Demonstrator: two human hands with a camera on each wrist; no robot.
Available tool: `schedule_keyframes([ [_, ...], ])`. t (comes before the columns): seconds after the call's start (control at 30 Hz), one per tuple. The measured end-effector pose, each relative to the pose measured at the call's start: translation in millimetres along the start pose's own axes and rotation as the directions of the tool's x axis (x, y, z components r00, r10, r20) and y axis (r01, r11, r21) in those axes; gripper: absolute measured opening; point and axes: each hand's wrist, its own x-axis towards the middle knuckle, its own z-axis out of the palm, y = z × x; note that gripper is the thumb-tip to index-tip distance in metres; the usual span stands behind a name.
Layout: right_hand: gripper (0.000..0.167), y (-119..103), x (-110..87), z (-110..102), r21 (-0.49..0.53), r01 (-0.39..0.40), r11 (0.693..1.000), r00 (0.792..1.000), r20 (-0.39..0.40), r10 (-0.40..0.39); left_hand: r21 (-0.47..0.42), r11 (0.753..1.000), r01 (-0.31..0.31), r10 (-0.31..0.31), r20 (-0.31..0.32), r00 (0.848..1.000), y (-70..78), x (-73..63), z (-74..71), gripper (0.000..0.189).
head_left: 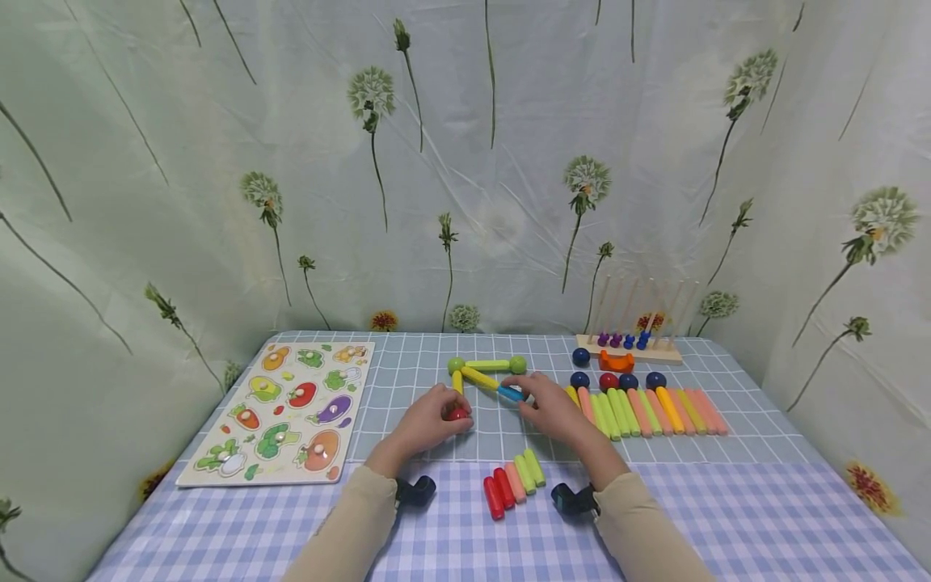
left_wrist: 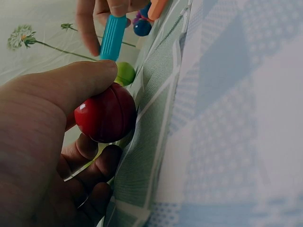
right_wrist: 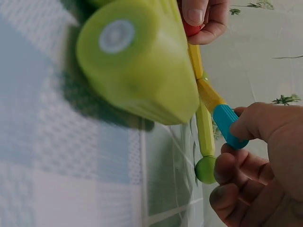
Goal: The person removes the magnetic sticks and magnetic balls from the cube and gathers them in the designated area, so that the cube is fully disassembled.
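My left hand [head_left: 425, 419] holds a shiny red ball [left_wrist: 106, 113] near the table top, thumb over it. The ball sits at the near end of a yellow stick [head_left: 457, 383]. My right hand [head_left: 550, 408] pinches a short blue stick [right_wrist: 227, 124], which lines up with the near end of a second yellow stick [head_left: 480, 378]. Both yellow sticks run from a green ball [head_left: 456, 364] at the back. From that ball a green stick [head_left: 487, 366] leads right to another green ball [head_left: 518, 364]. Whether the blue stick touches the yellow one is hard to tell.
Short red, pink and green sticks [head_left: 515, 480] lie between the forearms. Right of the right hand is a row of long sticks [head_left: 640, 414] with dark blue balls [head_left: 629, 381] behind. A peg rack [head_left: 655, 352] stands back right; a vegetable puzzle board [head_left: 364, 388] lies left.
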Motion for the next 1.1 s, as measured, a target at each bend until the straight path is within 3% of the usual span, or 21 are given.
schedule_keyframes([
  [0.3, 0.021, -4, -3.2, 0, -0.079, -0.038, 0.996, 0.999, 0.012, 0.039, -0.008, 1.000, 0.022, -0.022, 0.002, 1.000, 3.3, -1.8, -0.3, 0.017],
  [0.63, 0.017, -1, -2.6, 0, -0.060, -0.019, 0.998, 0.991, 0.135, 0.026, -0.011, 1.000, 0.013, -0.013, -0.005, 1.000, 2.9, -1.4, 0.2, 0.017],
  [0.87, 0.035, 3, -5.0, -4, -0.076, -0.007, 0.997, 0.972, 0.235, 0.024, -0.005, 1.000, 0.027, -0.027, -0.005, 1.000, 2.6, -1.9, 0.5, 0.017],
  [1.1, 0.018, 6, -11.8, -22, -0.094, 0.006, 0.996, 0.949, 0.316, 0.024, -0.015, 1.000, 0.017, -0.018, -0.012, 1.000, 3.1, -1.4, 0.3, 0.017],
])
